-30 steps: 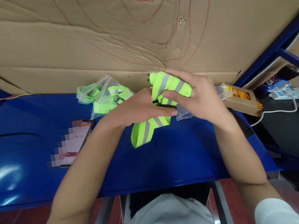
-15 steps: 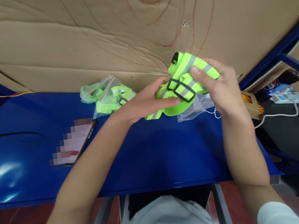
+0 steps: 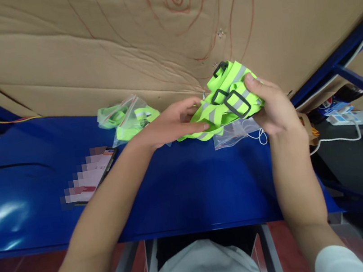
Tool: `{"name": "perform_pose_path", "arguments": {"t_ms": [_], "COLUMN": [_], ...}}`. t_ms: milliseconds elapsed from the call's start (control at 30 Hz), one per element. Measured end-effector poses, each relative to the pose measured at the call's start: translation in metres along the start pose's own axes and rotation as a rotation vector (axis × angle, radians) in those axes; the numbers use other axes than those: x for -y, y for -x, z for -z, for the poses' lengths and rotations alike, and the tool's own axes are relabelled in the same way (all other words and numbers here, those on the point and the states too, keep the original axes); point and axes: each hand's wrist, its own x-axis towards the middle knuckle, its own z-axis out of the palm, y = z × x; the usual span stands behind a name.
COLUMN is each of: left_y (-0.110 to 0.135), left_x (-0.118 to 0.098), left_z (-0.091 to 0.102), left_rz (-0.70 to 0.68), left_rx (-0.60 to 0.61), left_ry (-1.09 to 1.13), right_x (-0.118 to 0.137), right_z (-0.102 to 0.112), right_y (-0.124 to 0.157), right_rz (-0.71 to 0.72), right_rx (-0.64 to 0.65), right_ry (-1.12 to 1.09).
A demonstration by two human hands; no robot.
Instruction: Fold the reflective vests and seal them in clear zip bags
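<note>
Above the blue table I hold a folded, neon-yellow reflective strap vest [image 3: 223,109] with grey stripes and black plastic buckles. My right hand [image 3: 273,97] is closed around its right side, with the thumb on top. At the left end, my left hand [image 3: 179,120] pinches the straps; its thumb lies across the front and the other fingers are partly hidden behind. Below the vest, a clear plastic bag [image 3: 234,135] lies on the table beside a thin white cord [image 3: 262,136]. Left of my left hand sit more yellow straps [image 3: 128,130] with a clear zip bag [image 3: 131,107].
A phone [image 3: 100,173], partly pixelated, lies on the blue table [image 3: 189,189] near my left forearm. Brown cardboard [image 3: 72,70] with red lines stands behind. To the right, a dark surface [image 3: 342,162] carries white cables, a power strip [image 3: 358,116] and a cardboard box [image 3: 307,128].
My right hand and the bundle have shifted slightly right, with the buckles turning. My left hand's thumb has slid left, off the buckle and toward the strap end.
</note>
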Motion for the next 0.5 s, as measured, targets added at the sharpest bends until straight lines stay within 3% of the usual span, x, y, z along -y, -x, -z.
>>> {"name": "perform_pose_path", "arguments": {"t_ms": [133, 233, 400, 500], "left_y": [-0.004, -0.006, -0.006, -0.004], "left_x": [0.007, 0.013, 0.014, 0.009], "left_z": [0.000, 0.001, 0.002, -0.001], "left_rz": [0.033, 0.025, -0.142, -0.240], "left_rx": [0.041, 0.027, -0.309, -0.384], "left_ry": [-0.012, -0.142, -0.384, -0.414], "right_x": [-0.007, -0.012, -0.013, -0.014], "right_z": [-0.009, -0.018, -0.021, -0.019], "right_y": [-0.004, -0.005, -0.006, -0.005], "right_rz": [-0.075, -0.087, -0.021, -0.044], "right_rx": [0.109, 0.164, 0.137, 0.137], "right_ry": [0.004, 0.073, 0.172, 0.165]}}
